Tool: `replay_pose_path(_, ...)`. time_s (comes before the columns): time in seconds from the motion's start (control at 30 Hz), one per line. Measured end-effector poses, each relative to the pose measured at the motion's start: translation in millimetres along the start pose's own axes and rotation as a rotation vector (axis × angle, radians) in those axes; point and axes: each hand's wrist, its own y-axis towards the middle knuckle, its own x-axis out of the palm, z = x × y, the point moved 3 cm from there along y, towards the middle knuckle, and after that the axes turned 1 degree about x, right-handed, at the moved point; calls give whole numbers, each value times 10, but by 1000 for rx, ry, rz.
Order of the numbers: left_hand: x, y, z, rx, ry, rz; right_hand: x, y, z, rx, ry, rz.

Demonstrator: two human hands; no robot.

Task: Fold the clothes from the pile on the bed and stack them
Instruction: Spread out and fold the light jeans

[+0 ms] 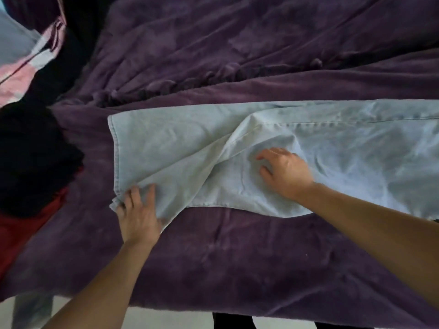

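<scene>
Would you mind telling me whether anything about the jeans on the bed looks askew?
Yes. The jeans do not lie flat: a raised diagonal ridge runs from mid-leg to the bunched hem corner under the left hand. The right hand rests beside it.

Both my bare forearms reach forward. My left hand [140, 210] lies palm down, fingers nearly straight; my right hand [286, 173], farther out, presses down with fingers spread and slightly bent.
</scene>
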Motion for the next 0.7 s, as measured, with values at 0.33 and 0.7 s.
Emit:
replay_pose_path(0.33, -463, 1028, -895, 268, -875, -176, 578, 800, -1113, 385, 651, -158)
replay_pose_path(0.7, 169, 720, -859, 772, -131, -105, 752, 1109, -1551, 29, -226, -221)
